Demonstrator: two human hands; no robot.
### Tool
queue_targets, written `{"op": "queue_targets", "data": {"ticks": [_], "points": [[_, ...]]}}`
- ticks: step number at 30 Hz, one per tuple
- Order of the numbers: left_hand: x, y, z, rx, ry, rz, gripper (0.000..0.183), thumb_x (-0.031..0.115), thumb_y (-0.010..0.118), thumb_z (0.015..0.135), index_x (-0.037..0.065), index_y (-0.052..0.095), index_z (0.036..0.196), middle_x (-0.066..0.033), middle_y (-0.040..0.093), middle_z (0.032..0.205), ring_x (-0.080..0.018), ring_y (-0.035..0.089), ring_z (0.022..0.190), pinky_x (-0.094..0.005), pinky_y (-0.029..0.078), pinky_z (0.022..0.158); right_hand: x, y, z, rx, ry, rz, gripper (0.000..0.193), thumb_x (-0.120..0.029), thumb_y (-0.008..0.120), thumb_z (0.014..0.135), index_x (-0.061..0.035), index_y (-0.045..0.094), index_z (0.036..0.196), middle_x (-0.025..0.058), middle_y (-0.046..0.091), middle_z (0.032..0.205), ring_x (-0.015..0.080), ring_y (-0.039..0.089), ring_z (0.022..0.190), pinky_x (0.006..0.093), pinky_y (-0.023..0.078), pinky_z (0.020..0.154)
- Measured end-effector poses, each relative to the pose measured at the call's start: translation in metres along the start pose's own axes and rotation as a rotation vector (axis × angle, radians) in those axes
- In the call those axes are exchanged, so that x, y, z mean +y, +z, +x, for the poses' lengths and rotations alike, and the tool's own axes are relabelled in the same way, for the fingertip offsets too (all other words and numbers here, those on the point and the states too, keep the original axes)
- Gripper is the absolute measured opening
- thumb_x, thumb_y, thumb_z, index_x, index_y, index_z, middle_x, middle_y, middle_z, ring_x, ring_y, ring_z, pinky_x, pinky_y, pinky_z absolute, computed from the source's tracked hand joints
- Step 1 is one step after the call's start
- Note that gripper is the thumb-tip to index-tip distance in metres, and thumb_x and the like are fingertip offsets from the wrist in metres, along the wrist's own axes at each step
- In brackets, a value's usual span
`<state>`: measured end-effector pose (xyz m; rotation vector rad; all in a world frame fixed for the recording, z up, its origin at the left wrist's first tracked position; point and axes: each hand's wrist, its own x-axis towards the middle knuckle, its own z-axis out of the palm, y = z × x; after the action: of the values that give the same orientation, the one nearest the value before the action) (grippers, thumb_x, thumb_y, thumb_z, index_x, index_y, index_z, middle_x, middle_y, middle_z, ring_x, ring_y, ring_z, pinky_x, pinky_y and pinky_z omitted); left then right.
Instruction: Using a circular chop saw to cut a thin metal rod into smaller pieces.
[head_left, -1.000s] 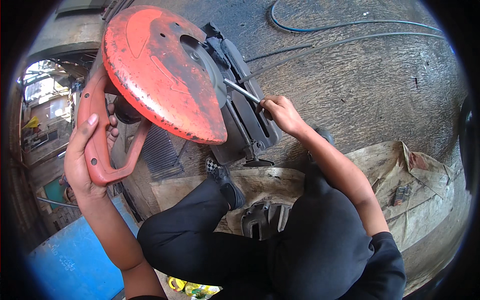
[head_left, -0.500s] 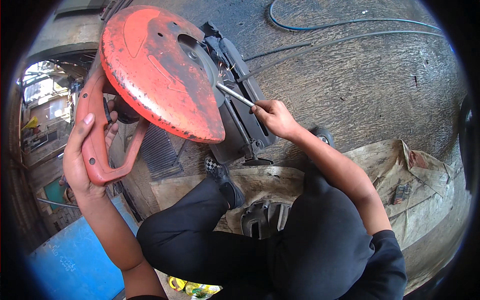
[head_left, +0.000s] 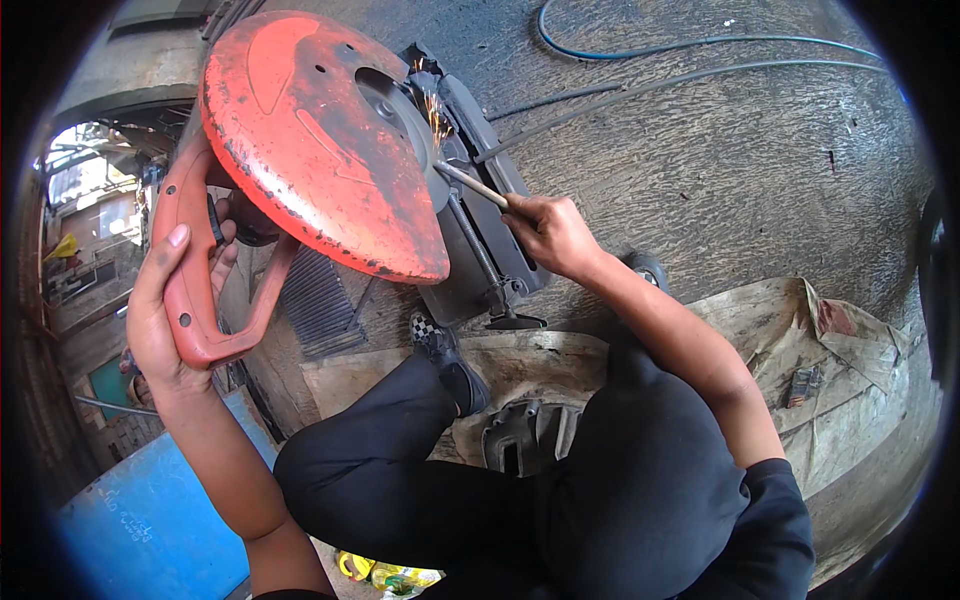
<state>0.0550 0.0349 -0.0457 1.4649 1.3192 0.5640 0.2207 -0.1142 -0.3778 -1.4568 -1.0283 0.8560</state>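
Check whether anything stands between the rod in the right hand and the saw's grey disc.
Nothing visible: the rod runs from the right hand to the exposed part of the grey disc, with sparks just above; the red guard stops short of there.

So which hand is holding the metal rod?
The right hand grips the rod; the left hand holds the red handle instead.

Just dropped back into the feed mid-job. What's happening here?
A person is working at a cut-off saw with a red guard. Their left hand grips the saw's red handle. Their right hand holds a thin metal rod, its far end at the edge of the grey disc. Orange sparks show just above that end. The saw's dark base sits on the floor.
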Motion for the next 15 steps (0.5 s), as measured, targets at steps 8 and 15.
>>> {"op": "queue_targets", "data": {"ticks": [8,15], "points": [[-0.001,-0.006,0.003,-0.025,0.027,0.061,0.058,0.017,0.062,0.087,-0.008,0.040,0.134,-0.0197,0.057,0.117,-0.0229,0.058,0.101,-0.0340,0.047,0.091,-0.011,-0.020,0.003,-0.004,0.102,-0.175,0.034,-0.028,0.053,0.086,-0.0012,0.067,0.104,0.0211,0.063,0.071,0.0379,0.062,0.069,0.0448,0.050,0.068],[-0.002,-0.003,0.001,0.006,0.014,0.049,0.058,0.017,0.061,0.087,-0.008,0.039,0.135,-0.0201,0.057,0.118,-0.0239,0.059,0.103,-0.0351,0.046,0.092,0.008,-0.014,0.008,-0.203,0.396,0.270,0.034,-0.027,0.049,0.088,0.0015,0.067,0.089,0.0057,0.055,0.059,0.0165,0.053,0.052,0.0337,0.041,0.051]]}}
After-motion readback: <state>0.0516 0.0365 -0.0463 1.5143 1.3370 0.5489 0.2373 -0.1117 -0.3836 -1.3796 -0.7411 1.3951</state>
